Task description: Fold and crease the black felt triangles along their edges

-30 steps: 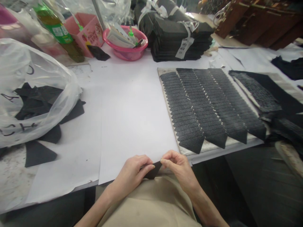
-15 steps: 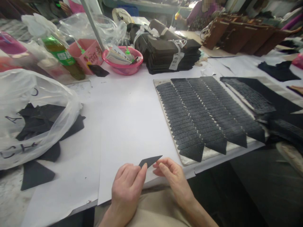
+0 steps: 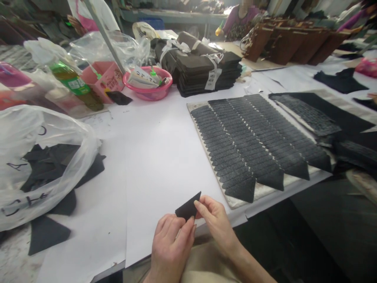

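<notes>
A small black leather-like piece (image 3: pixel 187 208) is held between my two hands at the table's front edge. My left hand (image 3: pixel 172 239) grips its lower left side with thumb and fingers. On its right side, my right hand (image 3: pixel 212 214) pinches it between thumb and fingertips. To the right lies a board (image 3: pixel 266 190) carrying overlapping rows of dark pointed pieces (image 3: pixel 235 145). At the left, a clear plastic bag (image 3: pixel 85 133) with handwritten letters contains more black pieces (image 3: pixel 48 163), and a few others (image 3: pixel 48 234) lie beside it.
Behind stand a pink basin (image 3: pixel 147 94), a pink box (image 3: pixel 110 78), a green-labelled bottle (image 3: pixel 78 84) and a tied stack of dark pieces (image 3: pixel 206 72). Brown bags (image 3: pixel 290 45) stand at the back right. Co-workers (image 3: pixel 240 21) are across the room. White paper (image 3: pixel 153 157) covers the table.
The black piece has turned so more of its flat face shows. My right hand, close beside it before, now pinches it. The left hand has shifted right and lower. The view has shifted slightly.
</notes>
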A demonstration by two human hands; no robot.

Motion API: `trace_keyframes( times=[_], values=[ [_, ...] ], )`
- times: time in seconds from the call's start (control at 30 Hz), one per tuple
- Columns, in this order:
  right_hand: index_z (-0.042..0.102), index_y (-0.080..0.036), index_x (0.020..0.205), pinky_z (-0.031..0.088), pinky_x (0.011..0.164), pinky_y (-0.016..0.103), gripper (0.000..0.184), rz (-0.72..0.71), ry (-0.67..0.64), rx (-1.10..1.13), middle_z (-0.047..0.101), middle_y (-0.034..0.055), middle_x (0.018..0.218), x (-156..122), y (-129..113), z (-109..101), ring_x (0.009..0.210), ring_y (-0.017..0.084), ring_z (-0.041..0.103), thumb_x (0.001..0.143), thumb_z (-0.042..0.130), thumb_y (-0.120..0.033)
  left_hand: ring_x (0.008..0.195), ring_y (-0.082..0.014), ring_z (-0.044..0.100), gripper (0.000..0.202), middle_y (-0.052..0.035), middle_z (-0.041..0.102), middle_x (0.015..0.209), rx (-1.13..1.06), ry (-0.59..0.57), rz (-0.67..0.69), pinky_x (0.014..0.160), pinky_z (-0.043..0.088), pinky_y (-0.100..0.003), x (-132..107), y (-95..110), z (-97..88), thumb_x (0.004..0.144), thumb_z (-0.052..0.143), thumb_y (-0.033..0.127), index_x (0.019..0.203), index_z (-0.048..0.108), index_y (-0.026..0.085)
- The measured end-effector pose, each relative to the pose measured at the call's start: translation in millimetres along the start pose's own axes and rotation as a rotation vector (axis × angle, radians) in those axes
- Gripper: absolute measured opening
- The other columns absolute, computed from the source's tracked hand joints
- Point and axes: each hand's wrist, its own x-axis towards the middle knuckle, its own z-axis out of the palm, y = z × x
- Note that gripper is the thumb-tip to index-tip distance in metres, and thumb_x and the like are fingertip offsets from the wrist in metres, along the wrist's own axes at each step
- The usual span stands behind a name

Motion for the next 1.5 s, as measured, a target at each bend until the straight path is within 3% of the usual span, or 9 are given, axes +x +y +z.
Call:
trace_keyframes(
  times=[0.17,0.3,0.4,0.5,0.6,0.8,1.07,1.27,1.5],
  values=[
    [0.057,-0.017,0.077,0.045,0.066,0.023,0.034,-0.019,-0.073,0.019,0.054,-0.0019,0.071,1.3,-5.1,-1.3,0.068,0.012,0.051,0.089,0.057,-0.049,0.082,-0.0194,0.057,0.016,-0.0038,0.061,0.083,-0.195,0.033,-0.262,0.075,0.046,-0.034,3.3,-4.9,-5.8,0.085,0.060,0.012,0.096,0.064,0.023],
    [0.058,-0.017,0.078,0.044,0.065,0.022,0.034,-0.012,-0.096,0.028,0.055,-0.0023,0.070,3.1,-7.2,-0.8,0.067,0.012,0.051,0.089,0.057,-0.049,0.087,-0.0199,0.058,0.011,-0.0040,0.061,0.089,-0.337,0.069,-0.488,0.080,0.046,-0.033,6.8,-10.8,-5.5,0.086,0.060,0.023,0.097,0.064,0.023],
    [0.059,-0.016,0.078,0.044,0.065,0.022,0.035,-0.014,-0.098,0.036,0.055,-0.0023,0.070,5.9,-5.6,0.6,0.067,0.012,0.051,0.088,0.057,-0.050,0.082,-0.0187,0.058,0.018,-0.0032,0.063,0.087,-0.507,-0.037,-0.687,0.077,0.046,-0.031,5.8,-14.2,-2.7,0.085,0.063,0.033,0.098,0.065,0.020],
    [0.060,-0.016,0.079,0.044,0.064,0.023,0.038,-0.005,-0.090,0.046,0.056,-0.0010,0.071,9.8,-0.8,3.1,0.067,0.013,0.051,0.087,0.057,-0.053,0.063,-0.0141,0.055,0.026,-0.0007,0.063,0.072,-0.802,-0.191,-0.925,0.061,0.044,-0.025,2.6,-15.9,-0.4,0.084,0.062,0.043,0.090,0.065,0.018],
    [0.059,-0.016,0.081,0.044,0.063,0.024,0.039,0.010,-0.082,0.055,0.056,-0.0008,0.072,14.4,6.6,6.2,0.067,0.013,0.051,0.087,0.056,-0.055,0.054,-0.0105,0.052,0.029,0.0016,0.061,0.063,-1.032,-0.187,-1.080,0.054,0.041,-0.021,1.0,-16.4,1.1,0.083,0.063,0.045,0.085,0.063,0.016],
    [0.058,-0.017,0.075,0.040,0.061,0.023,0.036,-0.074,-0.049,-0.151,0.051,-0.0027,0.067,21.1,23.8,10.1,0.064,0.012,0.045,0.088,0.056,-0.051,0.057,-0.0125,0.061,0.028,-0.0005,0.067,0.064,-1.079,-0.004,-1.186,0.060,0.048,-0.021,0.4,-20.6,8.2,0.082,0.067,0.042,0.088,0.059,0.016],
    [0.054,-0.019,0.072,0.042,0.044,0.021,0.043,-0.042,-0.033,-0.141,0.048,-0.0029,0.061,22.5,34.8,11.2,0.054,0.012,0.051,0.093,0.044,-0.056,0.068,-0.0151,0.068,0.025,-0.0022,0.071,0.075,-1.158,-0.015,-1.194,0.066,0.054,-0.024,-2.2,-26.5,12.4,0.084,0.065,0.040,0.091,0.059,0.017],
    [0.059,-0.019,0.080,0.053,0.044,0.025,0.044,-0.023,-0.009,-0.099,0.052,-0.0004,0.068,21.4,37.1,11.6,0.060,0.016,0.058,0.091,0.044,-0.059,0.071,-0.0162,0.069,0.027,-0.0040,0.071,0.078,-1.163,-0.034,-1.192,0.068,0.055,-0.026,-0.9,-24.4,10.4,0.084,0.065,0.040,0.094,0.059,0.016],
    [0.061,-0.019,0.081,0.053,0.044,0.025,0.045,-0.014,-0.003,-0.077,0.055,0.0003,0.069,21.6,36.8,12.0,0.061,0.016,0.059,0.090,0.046,-0.060,0.069,-0.0155,0.068,0.030,-0.0045,0.071,0.076,-1.155,-0.023,-1.203,0.066,0.054,-0.024,-0.1,-24.2,10.1,0.081,0.067,0.042,0.092,0.060,0.015]
  ],
)
